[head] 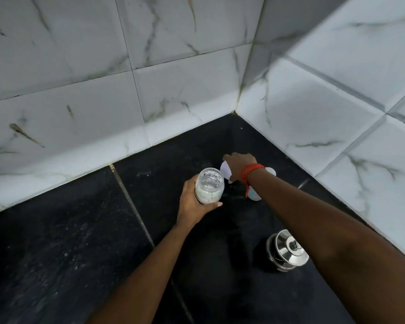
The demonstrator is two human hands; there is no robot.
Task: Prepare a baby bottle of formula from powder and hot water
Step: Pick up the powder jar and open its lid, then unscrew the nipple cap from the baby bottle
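Powder and some liquid already in clear open-topped baby bottle, grasped by left hand fingers. Right hand over pale plastic pieces on black stone worktop; grip impossible to tell. Capping and mixing probably left.

Counter: black stone, matt, speckled. Walls: glossy white marble-look tile. Bottle: clear plastic, white powder inside. Pot, lower right: polished steel. Wrist thread: red cloth.

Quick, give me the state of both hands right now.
Left hand: closed around the open baby bottle, which holds white powder.
Right hand: reaching over a pale object on the black counter; whether its fingers grip it cannot be told.
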